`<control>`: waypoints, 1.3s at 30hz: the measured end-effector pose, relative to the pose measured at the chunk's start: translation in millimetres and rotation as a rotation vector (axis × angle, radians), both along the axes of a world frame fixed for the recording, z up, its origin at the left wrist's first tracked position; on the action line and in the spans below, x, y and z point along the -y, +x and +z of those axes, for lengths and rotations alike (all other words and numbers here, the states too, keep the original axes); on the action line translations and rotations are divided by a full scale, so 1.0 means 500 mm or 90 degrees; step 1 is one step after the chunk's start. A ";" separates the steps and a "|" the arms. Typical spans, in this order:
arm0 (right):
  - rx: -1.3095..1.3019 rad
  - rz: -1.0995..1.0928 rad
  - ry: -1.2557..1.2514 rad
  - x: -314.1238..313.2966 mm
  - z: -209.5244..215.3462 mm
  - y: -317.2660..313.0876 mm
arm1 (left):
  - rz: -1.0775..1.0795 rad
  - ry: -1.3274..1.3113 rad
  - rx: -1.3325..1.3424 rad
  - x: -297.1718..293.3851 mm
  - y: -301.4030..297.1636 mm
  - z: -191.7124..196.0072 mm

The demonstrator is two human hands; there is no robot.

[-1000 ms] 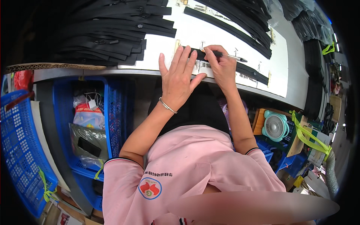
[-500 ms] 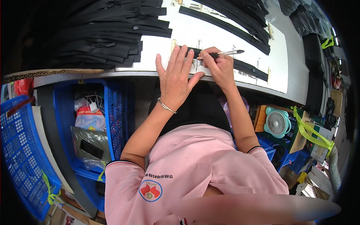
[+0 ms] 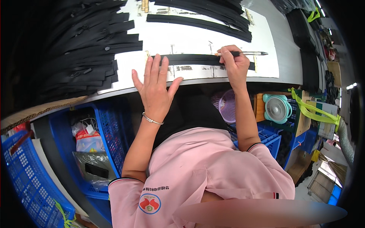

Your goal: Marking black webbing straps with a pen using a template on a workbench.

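My left hand (image 3: 156, 85) lies flat with its fingers spread, the fingertips on the left end of a black zipper strip (image 3: 190, 59). The strip stretches level across a white board (image 3: 266, 34) with dark marks on it. My right hand (image 3: 236, 66) is closed around a pen (image 3: 247, 53) near the strip's right end. The pen lies nearly level, its metal tip pointing right and a pale end pointing left over the strip. Another black strip (image 3: 197, 26) lies farther up the board.
A thick pile of black strips (image 3: 87, 57) covers the table's left side, with more strips (image 3: 213, 13) at the far edge. Below the table edge stand a blue crate (image 3: 102, 117) with bags and a phone, a purple basket (image 3: 227, 106) and a small turquoise fan (image 3: 276, 109).
My right hand, still gripping the pen, has moved right along the strip, away from my left hand. My left hand stays at the strip's left end. The whole view has shifted.
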State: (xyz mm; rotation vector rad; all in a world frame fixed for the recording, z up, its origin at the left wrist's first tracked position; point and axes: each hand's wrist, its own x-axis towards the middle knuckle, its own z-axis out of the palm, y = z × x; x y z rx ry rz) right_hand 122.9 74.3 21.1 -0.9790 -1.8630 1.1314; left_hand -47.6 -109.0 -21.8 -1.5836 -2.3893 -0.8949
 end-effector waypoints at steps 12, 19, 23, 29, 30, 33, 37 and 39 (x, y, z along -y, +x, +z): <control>0.108 0.003 0.170 -0.012 -0.042 -0.001 | -0.004 -0.023 0.006 -0.002 0.000 0.000; 0.125 0.000 0.207 -0.012 -0.042 -0.002 | -0.011 0.029 0.023 -0.045 0.037 0.038; 0.119 -0.006 0.222 -0.009 -0.043 -0.007 | -0.151 0.151 0.153 -0.127 0.084 0.046; 0.063 -0.009 0.212 -0.009 -0.055 -0.002 | -0.141 0.169 0.166 -0.175 0.099 0.024; 0.019 -0.019 0.153 -0.009 -0.058 0.000 | -0.141 0.170 0.164 -0.176 0.099 0.022; -0.003 0.039 0.170 -0.015 -0.063 0.017 | -0.142 0.171 0.163 -0.176 0.099 0.022; 0.017 0.081 0.173 -0.017 -0.053 0.019 | -0.137 0.179 0.162 -0.176 0.099 0.019; 0.038 0.094 0.225 -0.020 -0.054 0.020 | -0.135 0.174 0.159 -0.176 0.099 0.019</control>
